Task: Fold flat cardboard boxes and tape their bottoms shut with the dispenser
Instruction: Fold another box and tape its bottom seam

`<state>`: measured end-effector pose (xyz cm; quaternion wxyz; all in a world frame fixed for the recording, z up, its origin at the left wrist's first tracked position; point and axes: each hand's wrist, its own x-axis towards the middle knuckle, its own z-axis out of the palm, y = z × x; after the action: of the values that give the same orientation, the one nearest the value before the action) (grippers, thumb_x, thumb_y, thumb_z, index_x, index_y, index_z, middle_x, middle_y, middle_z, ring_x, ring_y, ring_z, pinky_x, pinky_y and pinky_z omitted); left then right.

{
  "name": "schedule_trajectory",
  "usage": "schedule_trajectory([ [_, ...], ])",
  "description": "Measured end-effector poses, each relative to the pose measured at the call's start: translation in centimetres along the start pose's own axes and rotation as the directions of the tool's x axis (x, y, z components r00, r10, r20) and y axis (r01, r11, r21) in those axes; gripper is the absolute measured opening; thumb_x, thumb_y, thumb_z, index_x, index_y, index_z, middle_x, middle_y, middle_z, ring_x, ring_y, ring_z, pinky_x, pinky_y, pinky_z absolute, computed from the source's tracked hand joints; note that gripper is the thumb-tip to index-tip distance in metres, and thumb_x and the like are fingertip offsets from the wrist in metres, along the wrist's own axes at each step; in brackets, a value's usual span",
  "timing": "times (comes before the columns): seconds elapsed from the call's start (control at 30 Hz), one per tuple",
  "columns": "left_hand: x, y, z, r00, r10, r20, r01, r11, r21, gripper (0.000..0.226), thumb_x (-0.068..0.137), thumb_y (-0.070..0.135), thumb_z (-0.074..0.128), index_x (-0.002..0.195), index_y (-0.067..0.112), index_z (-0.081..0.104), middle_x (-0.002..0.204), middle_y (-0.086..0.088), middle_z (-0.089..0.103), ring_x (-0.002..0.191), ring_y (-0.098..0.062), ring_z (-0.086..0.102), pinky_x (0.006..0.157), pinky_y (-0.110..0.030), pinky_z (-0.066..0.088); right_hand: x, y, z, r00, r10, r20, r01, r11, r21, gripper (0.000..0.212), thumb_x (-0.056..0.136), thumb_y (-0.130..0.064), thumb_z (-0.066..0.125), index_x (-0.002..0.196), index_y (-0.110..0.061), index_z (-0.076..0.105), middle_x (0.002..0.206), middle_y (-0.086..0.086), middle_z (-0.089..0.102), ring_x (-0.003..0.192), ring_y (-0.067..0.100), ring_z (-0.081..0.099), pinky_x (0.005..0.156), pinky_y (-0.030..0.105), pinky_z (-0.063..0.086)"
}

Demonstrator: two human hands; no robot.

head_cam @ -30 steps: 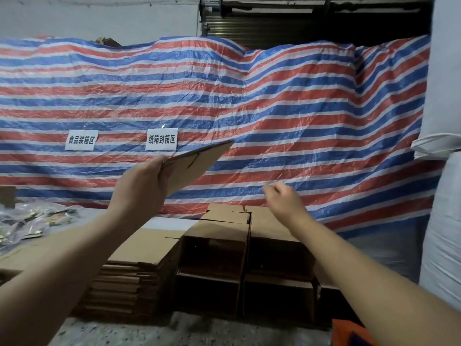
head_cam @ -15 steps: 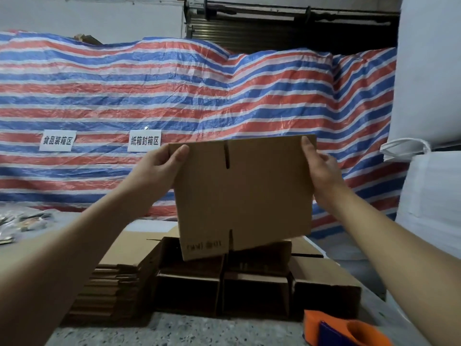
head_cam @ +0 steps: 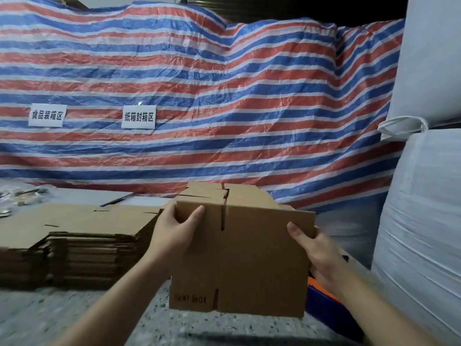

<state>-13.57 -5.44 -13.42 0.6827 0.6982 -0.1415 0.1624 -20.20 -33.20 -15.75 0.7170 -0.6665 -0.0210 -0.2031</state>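
Flat box upright between hands: left hand pinches top-left corner, right hand grips right edge.

Both bare forearms extend forward from 6 o'clock. The left hand grips the flat cardboard box at its 10 o'clock corner, thumb over the near face. The right hand grips the 3 o'clock edge, thumb on the face.

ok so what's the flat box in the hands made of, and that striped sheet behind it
The flat box looks like plain brown corrugated cardboard: matte, unprinted but for a small stamp, with cut flap slots. The striped sheet seems to be woven plastic tarp: its red, white and blue stripes crinkle and shine.
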Motion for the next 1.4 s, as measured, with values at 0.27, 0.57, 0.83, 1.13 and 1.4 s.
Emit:
schedule_trajectory([
  [0.27,-1.5,-4.6,0.4,0.994,-0.105,-0.032,0.104,0.994,-0.022,0.025,0.087,0.044,0.069,0.101,0.026,0.06,0.099,-0.002,0.067,0.092,-0.019,0.065,0.068,-0.033,0.052,-2.2,3.7,0.3,0.998,0.052,-0.032,-0.053,0.998,-0.031,0.053,0.066,-0.053,0.079,0.108,-0.021,0.072,0.105,0.005,0.078,0.094,0.023,0.076,0.069,0.032,0.061],
  [0.57,-1.5,-4.4,0.1,0.995,-0.097,0.024,0.098,0.993,-0.064,0.025,0.087,0.042,0.069,0.103,0.024,0.062,0.099,-0.002,0.069,0.091,-0.018,0.066,0.065,-0.029,0.051,-0.7,0.4,-0.3,0.99,0.012,0.141,-0.022,0.998,0.064,0.058,0.091,-0.071,0.047,0.118,-0.027,0.075,0.123,0.012,0.072,0.116,0.027,0.068,0.093,0.044,0.052],
  [0.83,-1.7,-3.2,1.8,0.972,-0.233,-0.029,0.232,0.972,-0.037,0.05,0.086,0.055,0.065,0.122,0.029,0.043,0.11,0.003,0.057,0.096,-0.016,0.056,0.074,-0.036,0.05,-1.3,0.3,0.3,0.994,0.105,0.04,-0.097,0.981,-0.166,0.044,0.099,-0.05,0.048,0.092,-0.019,0.079,0.1,0.01,0.077,0.092,0.019,0.075,0.078,0.036,0.052],
  [1.13,-1.0,-2.8,3.7,0.955,-0.292,-0.045,0.291,0.956,-0.042,0.06,0.084,0.055,0.061,0.132,0.028,0.036,0.114,-0.005,0.055,0.101,-0.025,0.053,0.074,-0.041,0.047,-2.4,0.2,1.0,0.998,0.044,-0.052,-0.052,0.985,-0.165,0.05,0.101,-0.052,0.046,0.09,-0.008,0.068,0.098,0.017,0.074,0.081,0.017,0.075,0.079,0.039,0.053],
  [1.4,-1.7,-0.8,2.0,0.839,-0.387,0.384,0.486,0.849,-0.206,0.046,0.088,0.053,0.048,0.071,0.017,0.073,0.068,-0.006,0.066,0.054,-0.018,0.064,0.052,-0.027,0.053,-3.2,0.2,3.4,0.99,-0.022,-0.137,0.022,1.0,-0.003,0.074,0.091,-0.074,0.027,0.092,-0.015,0.071,0.091,0.019,0.074,0.086,0.024,0.075,0.079,0.047,0.061],
])
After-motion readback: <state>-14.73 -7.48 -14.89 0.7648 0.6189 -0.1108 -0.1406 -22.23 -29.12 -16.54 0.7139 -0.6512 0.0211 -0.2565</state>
